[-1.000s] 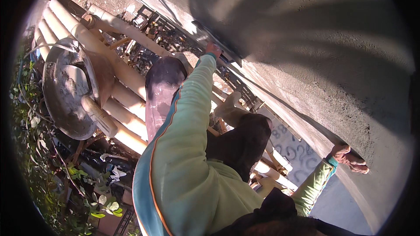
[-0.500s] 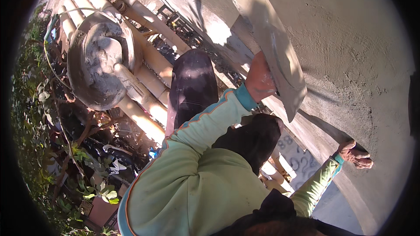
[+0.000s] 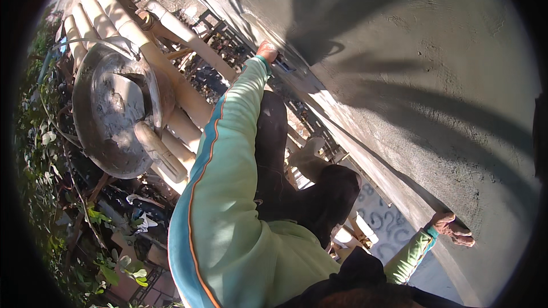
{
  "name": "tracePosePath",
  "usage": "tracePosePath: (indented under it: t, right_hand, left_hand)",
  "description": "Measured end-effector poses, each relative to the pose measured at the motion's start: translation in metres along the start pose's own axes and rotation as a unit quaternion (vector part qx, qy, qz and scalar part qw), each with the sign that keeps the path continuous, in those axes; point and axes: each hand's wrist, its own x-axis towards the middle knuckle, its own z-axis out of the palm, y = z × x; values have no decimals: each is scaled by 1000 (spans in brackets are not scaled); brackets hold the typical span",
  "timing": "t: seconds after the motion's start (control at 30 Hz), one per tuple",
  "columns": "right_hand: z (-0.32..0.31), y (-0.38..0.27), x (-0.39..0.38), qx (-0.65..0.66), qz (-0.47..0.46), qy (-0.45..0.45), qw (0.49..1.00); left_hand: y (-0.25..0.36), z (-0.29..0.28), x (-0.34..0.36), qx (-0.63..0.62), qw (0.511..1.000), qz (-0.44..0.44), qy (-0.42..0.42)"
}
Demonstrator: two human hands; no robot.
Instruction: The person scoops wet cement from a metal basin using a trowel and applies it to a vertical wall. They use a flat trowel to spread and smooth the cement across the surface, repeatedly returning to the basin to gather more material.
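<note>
My left hand [image 3: 267,51] reaches far forward along the wall, closed round the handle of a long plastering float. The float [image 3: 261,27] shows nearly edge-on against the grey plastered wall [image 3: 394,28], so most of its face is hidden. Lower right, my right hand [image 3: 452,230] rests on the wall's lower edge, fingers stretched out and nothing in them. To the left stands a round basin [image 3: 85,131] smeared with wet grey mortar [image 3: 123,125]. A pale flat piece [image 3: 124,96] lies in it; its kind is unclear.
Bamboo poles [image 3: 134,31] form a platform under and beside the basin. My bent legs [image 3: 271,137] in dark trousers are between basin and wall. Leafy branches [image 3: 43,171] and rubble fill the left side. A pole end [image 3: 161,151] juts by the basin's rim.
My left hand has swung forward and left with the float, from showing its broad face to lying edge-on at the wall. Broad shadows now cross the plaster. My right hand stays on the wall.
</note>
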Motion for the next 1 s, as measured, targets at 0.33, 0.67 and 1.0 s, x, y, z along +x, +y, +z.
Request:
tracePosePath:
  t: [0.33, 0.67, 1.0]
  right_hand:
    - [8, 0, 3, 32, 4, 5, 999]
    - [4, 9, 1, 16, 15, 31, 999]
    - [13, -6, 0, 39, -9, 4, 999]
  left_hand:
    - [101, -220, -65, -422, 856, -141, 264]
    - [179, -289, -171, -606, 705, -3, 368]
    - [-71, 22, -18, -134, 966, -117, 189]
